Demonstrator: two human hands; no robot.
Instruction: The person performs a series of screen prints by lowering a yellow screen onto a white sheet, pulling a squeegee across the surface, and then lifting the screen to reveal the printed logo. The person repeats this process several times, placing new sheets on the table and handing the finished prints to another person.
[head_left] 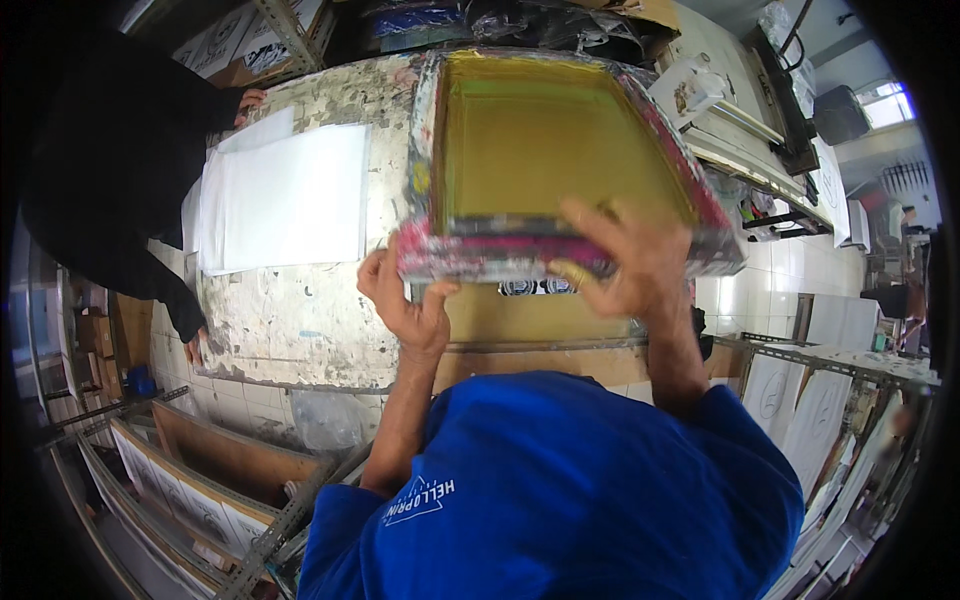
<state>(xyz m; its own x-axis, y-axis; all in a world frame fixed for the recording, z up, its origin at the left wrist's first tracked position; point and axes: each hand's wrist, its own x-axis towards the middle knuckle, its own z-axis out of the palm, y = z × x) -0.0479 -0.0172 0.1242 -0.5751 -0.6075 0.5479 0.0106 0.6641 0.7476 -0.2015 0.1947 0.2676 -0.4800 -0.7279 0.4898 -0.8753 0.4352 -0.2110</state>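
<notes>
Screen frame (500,245) sits over the right part of the worktable (310,330), near bar apparently raised above an olive-tan flat panel (480,318) at the table's near edge. Left hand (405,305) grasps the frame's near left corner, fingers curled, thumb below; right hand (640,260) is at the near bar toward the right, blurred, so cannot tell whether it is closed on it. Judged handling: stiff, moderately heavy, awkward for its breadth; bars take a firm hold, best at the two near corners, while the taut mesh (540,140) looks the fragile part, better left unpressed. Bars thick, squared, crusted with pink, black and white paint; mesh smooth, translucent, olive-yellow. Table top pale, flaking, blotched. On its left part, thin white sheets (285,200), flat, smooth, loosely overlapped; co-worker's hand (250,103) at its far left edge.
</notes>
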